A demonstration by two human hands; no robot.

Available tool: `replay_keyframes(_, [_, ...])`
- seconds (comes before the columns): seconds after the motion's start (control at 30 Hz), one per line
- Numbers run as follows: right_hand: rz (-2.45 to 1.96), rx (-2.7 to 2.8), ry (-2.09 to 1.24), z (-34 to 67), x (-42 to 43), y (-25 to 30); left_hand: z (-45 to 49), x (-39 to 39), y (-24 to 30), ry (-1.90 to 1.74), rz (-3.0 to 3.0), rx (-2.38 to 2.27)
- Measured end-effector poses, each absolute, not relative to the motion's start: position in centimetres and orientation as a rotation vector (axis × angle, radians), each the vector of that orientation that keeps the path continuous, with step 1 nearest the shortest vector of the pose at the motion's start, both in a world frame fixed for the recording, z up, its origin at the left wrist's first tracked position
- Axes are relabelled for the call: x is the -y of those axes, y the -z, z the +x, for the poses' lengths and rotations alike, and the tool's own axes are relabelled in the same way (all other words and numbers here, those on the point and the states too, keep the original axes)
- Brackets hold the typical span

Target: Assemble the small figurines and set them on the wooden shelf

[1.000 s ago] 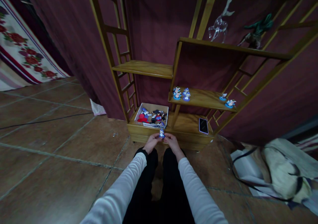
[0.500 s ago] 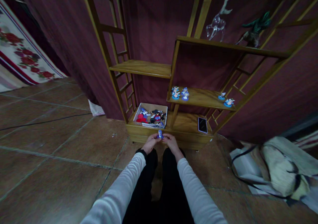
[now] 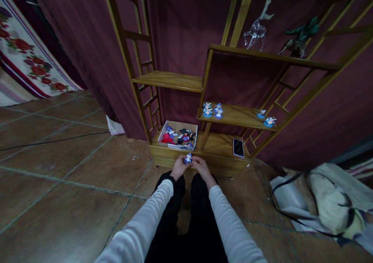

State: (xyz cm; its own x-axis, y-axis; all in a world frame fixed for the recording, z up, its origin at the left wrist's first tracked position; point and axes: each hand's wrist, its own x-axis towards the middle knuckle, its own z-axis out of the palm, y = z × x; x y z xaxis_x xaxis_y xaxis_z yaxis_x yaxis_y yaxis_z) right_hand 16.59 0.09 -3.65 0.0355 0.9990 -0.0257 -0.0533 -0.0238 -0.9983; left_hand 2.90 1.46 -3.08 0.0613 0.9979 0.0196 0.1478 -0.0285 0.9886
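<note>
- Figurine (image 3: 188,158), small and blue, is held just in front of the cardboard box (image 3: 176,123).
- Fingers of the left hand (image 3: 178,167) and the right hand (image 3: 201,166) pinch the figurine from either side.

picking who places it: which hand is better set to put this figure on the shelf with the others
Probably the right hand: both it and the left hand pinch the figure, but that shelf lies to its side.

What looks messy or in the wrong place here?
A phone lies flat on the bottom shelf, among toys. Figures are heaped in the box, while others stand neatly on the middle shelf. A bag slumps on the floor.
</note>
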Motion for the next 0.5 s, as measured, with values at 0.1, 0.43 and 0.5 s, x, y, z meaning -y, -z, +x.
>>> replay_keyframes(0.1, [-1.180,1.134,-1.250,16.5,0.3,3.0,3.2,-0.7,2.6,-1.056,1.639,-1.443])
replay_keyframes(0.43, [-1.109,1.124,-1.164,16.8,1.5,2.1,3.4,2.8,-1.7,-0.590,2.273,-1.497])
replay_keyframes(0.5, [-1.097,1.154,-1.134,17.0,1.7,1.9,3.3,3.0,-2.5,-0.549,2.385,-1.466])
